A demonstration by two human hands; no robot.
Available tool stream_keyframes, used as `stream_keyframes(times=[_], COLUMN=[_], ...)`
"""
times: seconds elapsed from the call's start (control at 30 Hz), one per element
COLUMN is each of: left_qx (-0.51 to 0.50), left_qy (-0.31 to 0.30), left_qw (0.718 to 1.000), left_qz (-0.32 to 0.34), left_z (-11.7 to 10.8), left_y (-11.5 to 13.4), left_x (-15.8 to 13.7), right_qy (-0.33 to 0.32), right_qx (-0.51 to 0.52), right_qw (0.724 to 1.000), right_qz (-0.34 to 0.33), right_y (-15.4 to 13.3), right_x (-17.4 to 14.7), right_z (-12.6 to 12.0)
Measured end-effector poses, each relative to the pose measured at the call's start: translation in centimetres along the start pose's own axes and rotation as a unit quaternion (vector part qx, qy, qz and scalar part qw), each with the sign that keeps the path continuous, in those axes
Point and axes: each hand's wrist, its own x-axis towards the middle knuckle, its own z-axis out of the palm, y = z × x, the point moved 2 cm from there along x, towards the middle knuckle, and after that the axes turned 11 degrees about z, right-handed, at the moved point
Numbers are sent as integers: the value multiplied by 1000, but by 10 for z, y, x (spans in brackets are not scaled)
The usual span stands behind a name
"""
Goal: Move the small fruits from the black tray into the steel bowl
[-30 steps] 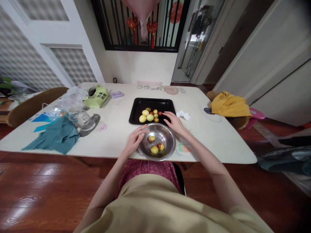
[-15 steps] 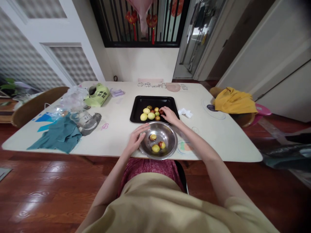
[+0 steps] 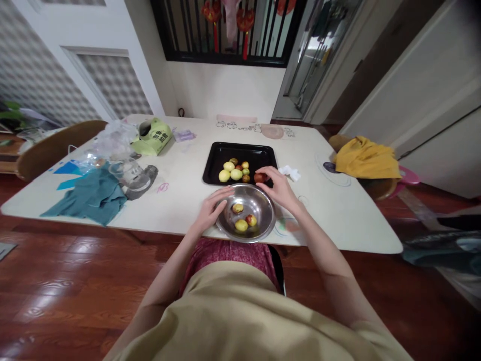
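A shiny metal bowl [image 3: 265, 226] stands at the table's near edge with three yellow jujubes [image 3: 241, 224] patched with brown inside. My left hand [image 3: 211, 209] holds its left rim, thumb over the inside and fingers stretched along the outer far side. Just beyond the bowl lies a black tray [image 3: 259, 150] with several pale yellow-green jujubes [image 3: 236, 174] and smaller brownish ones grouped in its near half. Over the tray's near right corner, my right hand [image 3: 277, 187] has its fingertips closed on a reddish-brown jujube [image 3: 259, 177].
Crumpled white tissue [image 3: 290, 173] lies right of the tray. On the left are a teal cloth [image 3: 90, 200], a clear plastic container [image 3: 126, 170] and a green bag [image 3: 154, 138]. A yellow cloth [image 3: 366, 158] hangs on a chair at the right.
My right hand has drawn back toward the bowl and to the right, bringing the reddish-brown jujube away from the group. My left hand stays at the bowl's rim. The view has shifted slightly.
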Motion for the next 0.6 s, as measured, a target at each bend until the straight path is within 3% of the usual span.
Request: stream_keyframes(times=[0.13, 0.27, 0.6], left_qx=[-1, -3, 5], left_qy=[1, 2, -3], left_qw=[1000, 1000, 1000], left_qz=[0, 3, 4], left_z=[0, 0, 1], left_y=[-1, -2, -3], left_x=[-1, -1, -1], right_qy=[-126, -221, -272], right_qx=[-1, -21, -45], right_qw=[992, 974, 961], right_qz=[-30, -32, -24], right_y=[-25, -22, -20], right_x=[-29, -38, -28], right_z=[9, 24, 36])
